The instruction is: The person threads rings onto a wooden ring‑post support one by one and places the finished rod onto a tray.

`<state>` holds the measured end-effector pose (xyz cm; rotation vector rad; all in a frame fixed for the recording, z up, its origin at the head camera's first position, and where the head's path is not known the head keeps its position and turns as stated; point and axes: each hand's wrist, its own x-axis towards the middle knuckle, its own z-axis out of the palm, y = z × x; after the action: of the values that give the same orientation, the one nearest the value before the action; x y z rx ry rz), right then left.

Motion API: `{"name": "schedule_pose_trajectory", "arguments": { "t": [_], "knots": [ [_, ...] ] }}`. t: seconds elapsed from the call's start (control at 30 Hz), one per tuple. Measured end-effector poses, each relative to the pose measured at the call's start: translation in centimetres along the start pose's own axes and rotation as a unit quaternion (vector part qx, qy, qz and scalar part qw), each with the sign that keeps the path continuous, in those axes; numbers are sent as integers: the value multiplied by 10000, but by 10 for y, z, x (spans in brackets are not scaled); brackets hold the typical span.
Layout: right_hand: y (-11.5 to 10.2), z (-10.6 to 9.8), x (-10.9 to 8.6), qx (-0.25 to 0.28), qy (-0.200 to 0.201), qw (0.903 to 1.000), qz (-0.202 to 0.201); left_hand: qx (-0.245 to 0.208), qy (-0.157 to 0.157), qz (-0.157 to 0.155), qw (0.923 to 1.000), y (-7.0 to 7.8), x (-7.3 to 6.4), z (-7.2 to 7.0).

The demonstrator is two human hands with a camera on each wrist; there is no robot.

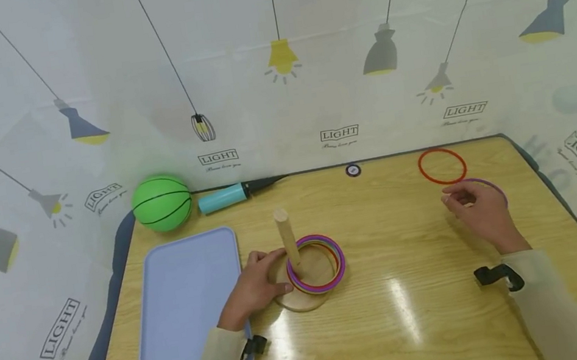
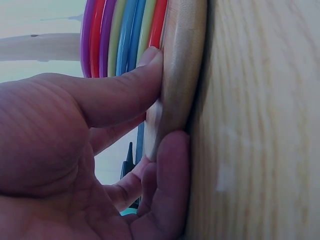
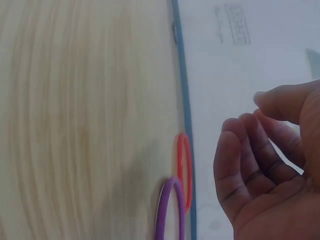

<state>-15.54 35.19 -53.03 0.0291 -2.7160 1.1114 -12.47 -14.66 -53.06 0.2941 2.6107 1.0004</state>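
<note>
My left hand (image 1: 252, 286) grips the edge of a round wooden base (image 1: 301, 303), with the thumb touching its upper face and other fingers along its rim. An upright wooden peg (image 1: 286, 235) rises from this base. Several coloured rings (image 1: 339, 268) lie stacked on the base; the left wrist view shows purple, red, yellow and blue ones. My right hand (image 1: 484, 214), loosely curled and holding nothing, hovers above the table's right side. A purple ring (image 3: 162, 212) lies partly hidden beneath it in the head view, beside a red ring (image 1: 421, 169).
A blue-grey tray (image 1: 191, 316) lies left of the base. Behind it are a green ball (image 1: 161, 204) and a blue hand pump (image 1: 223, 198). A small dark round disc (image 1: 353, 170) lies near the back edge. A printed curtain (image 1: 244, 100) borders the table.
</note>
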Motion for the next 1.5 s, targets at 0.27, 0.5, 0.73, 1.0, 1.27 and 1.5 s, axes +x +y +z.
{"name": "schedule_pose_trajectory", "arguments": {
  "t": [0.27,0.5,0.73,1.0,1.27,1.5],
  "knots": [
    [36,-15,7,-184,229,9986,442,-30,13,-18,10000,1,0,1],
    [60,-28,11,-128,437,9954,845,-2,16,-21,10000,0,1,1],
    [80,-43,11,-180,396,9860,1609,31,29,-6,10000,-1,1,3],
    [95,-51,9,-608,-83,9752,2127,10,5,-26,10000,-1,-1,4],
    [93,-50,14,-1312,-434,9773,1605,163,111,152,9997,0,-3,0],
    [80,-51,16,-1537,-732,9745,1465,122,58,115,9998,1,-3,0]
  ]
}}
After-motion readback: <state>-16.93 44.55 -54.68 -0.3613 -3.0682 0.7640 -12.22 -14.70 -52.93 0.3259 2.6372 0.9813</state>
